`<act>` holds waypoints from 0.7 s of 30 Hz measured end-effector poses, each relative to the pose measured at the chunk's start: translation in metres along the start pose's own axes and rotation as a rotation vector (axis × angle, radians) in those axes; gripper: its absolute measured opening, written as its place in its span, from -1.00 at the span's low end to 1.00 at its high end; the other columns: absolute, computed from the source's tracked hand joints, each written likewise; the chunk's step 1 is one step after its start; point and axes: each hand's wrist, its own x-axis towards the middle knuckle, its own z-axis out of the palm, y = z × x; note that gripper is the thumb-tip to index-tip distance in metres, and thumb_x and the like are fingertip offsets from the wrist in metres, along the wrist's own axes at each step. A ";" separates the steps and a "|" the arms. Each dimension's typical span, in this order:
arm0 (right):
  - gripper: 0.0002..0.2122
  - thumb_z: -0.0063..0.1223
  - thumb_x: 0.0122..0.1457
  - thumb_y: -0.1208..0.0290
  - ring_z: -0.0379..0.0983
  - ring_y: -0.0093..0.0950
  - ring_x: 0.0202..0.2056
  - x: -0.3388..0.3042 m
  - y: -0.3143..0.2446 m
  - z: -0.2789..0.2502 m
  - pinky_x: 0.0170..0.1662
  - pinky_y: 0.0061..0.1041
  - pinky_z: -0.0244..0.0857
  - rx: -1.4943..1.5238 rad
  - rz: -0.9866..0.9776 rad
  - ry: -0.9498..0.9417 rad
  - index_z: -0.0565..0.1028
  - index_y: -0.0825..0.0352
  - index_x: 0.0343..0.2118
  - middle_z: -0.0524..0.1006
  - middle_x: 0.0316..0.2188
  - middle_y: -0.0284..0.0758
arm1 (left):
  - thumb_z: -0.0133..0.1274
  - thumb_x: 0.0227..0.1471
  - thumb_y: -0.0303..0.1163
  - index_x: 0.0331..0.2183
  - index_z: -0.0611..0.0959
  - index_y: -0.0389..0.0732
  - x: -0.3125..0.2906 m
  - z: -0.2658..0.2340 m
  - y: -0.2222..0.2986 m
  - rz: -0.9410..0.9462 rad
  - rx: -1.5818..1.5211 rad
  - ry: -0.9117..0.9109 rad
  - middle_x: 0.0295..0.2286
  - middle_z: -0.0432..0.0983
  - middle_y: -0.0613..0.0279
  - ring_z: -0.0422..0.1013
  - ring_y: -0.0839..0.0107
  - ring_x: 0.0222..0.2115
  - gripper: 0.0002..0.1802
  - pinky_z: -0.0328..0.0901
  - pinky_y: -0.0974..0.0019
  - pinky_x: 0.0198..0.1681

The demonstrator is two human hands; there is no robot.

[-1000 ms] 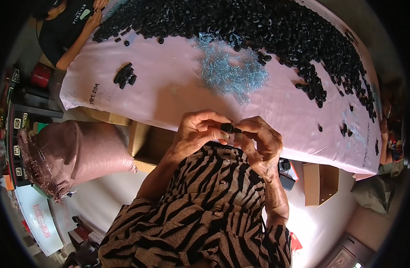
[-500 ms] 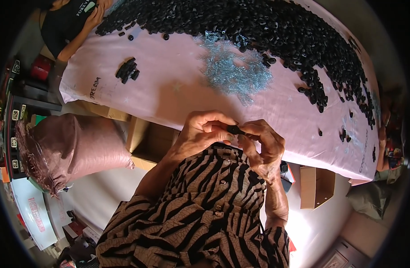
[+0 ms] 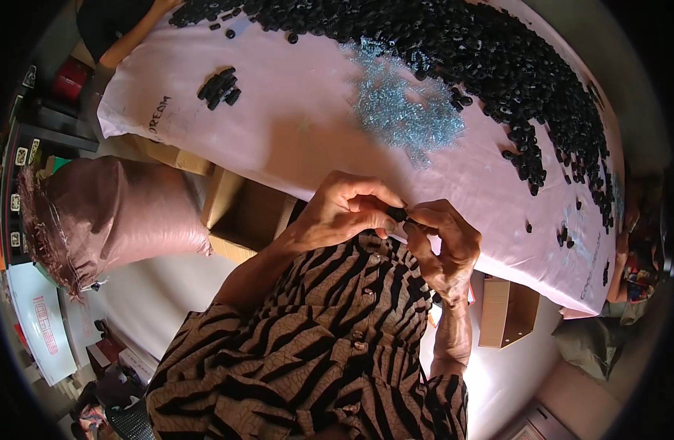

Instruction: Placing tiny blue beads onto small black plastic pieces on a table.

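A small black plastic piece point(image 3: 397, 214) is pinched between the fingertips of both hands, just above the table's near edge. My left hand point(image 3: 346, 211) grips it from the left with thumb and forefinger. From the right, my right hand point(image 3: 451, 240) has its thumb and fingertips closed at the piece's other end; whether they hold a second tiny part cannot be made out. Beyond my hands lies a loose heap of shiny bluish coils like small springs point(image 3: 407, 110). A large pile of similar black pieces point(image 3: 498, 66) spreads behind it. A small group of black pieces point(image 3: 220, 88) sits at the left.
Pink cloth covers the table point(image 3: 293, 154). Open cardboard boxes point(image 3: 238, 213) point(image 3: 507, 312) stand under its near edge. A bulging pink sack point(image 3: 124, 213) is at the left. Other people's arms point(image 3: 143, 33) point(image 3: 621, 268) reach in at the table's far left and right.
The view has shifted slightly, so the table's contents sit further right and higher. Both hands keep hold of the black piece, with fingers slightly adjusted. The co-worker's arm at far left has moved.
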 end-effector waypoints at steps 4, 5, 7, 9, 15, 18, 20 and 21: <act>-0.79 0.02 -0.07 0.81 0.50 -0.53 -0.44 -0.004 0.006 0.003 -0.40 -0.65 0.39 0.010 -0.026 0.005 0.50 0.46 -0.34 0.52 -0.39 -0.20 | 0.11 -0.06 -0.73 -0.30 0.59 -0.44 0.000 0.001 0.001 0.040 0.028 0.004 -0.44 0.55 0.08 0.53 0.42 -0.54 -0.81 0.49 0.46 -0.50; -0.79 0.02 -0.07 0.81 0.50 -0.53 -0.44 -0.004 0.007 0.004 -0.40 -0.65 0.39 0.010 -0.018 -0.001 0.50 0.46 -0.34 0.52 -0.39 -0.20 | 0.11 -0.07 -0.73 -0.30 0.59 -0.44 0.000 0.000 0.001 0.036 0.065 -0.004 -0.45 0.55 0.08 0.53 0.42 -0.55 -0.81 0.49 0.46 -0.52; -0.79 0.00 -0.06 0.83 0.51 -0.52 -0.43 -0.006 0.008 0.005 -0.38 -0.64 0.40 0.054 -0.042 -0.007 0.50 0.47 -0.33 0.52 -0.39 -0.18 | 0.12 -0.09 -0.74 -0.32 0.60 -0.44 0.001 -0.002 0.003 0.041 0.124 -0.018 -0.49 0.56 0.09 0.53 0.43 -0.58 -0.81 0.48 0.47 -0.55; -0.78 -0.01 -0.06 0.84 0.51 -0.51 -0.42 -0.006 0.009 0.006 -0.37 -0.63 0.42 0.048 -0.031 -0.015 0.50 0.49 -0.33 0.52 -0.38 -0.16 | 0.11 -0.09 -0.74 -0.32 0.60 -0.43 0.000 -0.001 0.004 0.054 0.135 -0.008 -0.48 0.56 0.09 0.53 0.43 -0.58 -0.81 0.48 0.46 -0.55; -0.77 0.00 -0.09 0.84 0.49 -0.56 -0.53 -0.009 0.013 0.010 -0.49 -0.65 0.35 0.004 -0.125 0.039 0.50 0.51 -0.33 0.52 -0.41 -0.19 | 0.11 -0.07 -0.71 -0.29 0.60 -0.40 -0.004 0.006 0.024 0.075 0.413 -0.022 -0.44 0.56 0.09 0.56 0.40 -0.49 -0.80 0.51 0.47 -0.50; -0.78 -0.01 -0.09 0.85 0.50 -0.54 -0.51 -0.013 0.010 0.009 -0.48 -0.64 0.36 -0.019 -0.121 0.054 0.50 0.52 -0.33 0.52 -0.41 -0.19 | 0.12 -0.08 -0.72 -0.30 0.61 -0.40 -0.005 0.009 0.021 0.060 0.406 0.004 -0.43 0.55 0.08 0.56 0.37 -0.48 -0.80 0.52 0.46 -0.47; -0.81 0.04 -0.01 0.81 0.50 -0.48 -0.43 -0.013 0.012 0.008 -0.41 -0.62 0.43 0.053 0.010 0.020 0.51 0.52 -0.29 0.52 -0.33 -0.13 | 0.12 -0.08 -0.72 -0.30 0.61 -0.40 -0.003 0.009 0.006 0.059 0.258 0.028 -0.42 0.55 0.07 0.56 0.36 -0.46 -0.80 0.53 0.45 -0.46; -0.81 0.04 -0.01 0.81 0.50 -0.48 -0.43 -0.013 0.012 0.008 -0.41 -0.62 0.43 0.054 0.005 0.025 0.51 0.52 -0.29 0.52 -0.33 -0.13 | 0.12 -0.08 -0.73 -0.30 0.61 -0.40 -0.002 0.009 0.002 0.058 0.108 0.053 -0.42 0.55 0.05 0.56 0.34 -0.45 -0.79 0.54 0.45 -0.44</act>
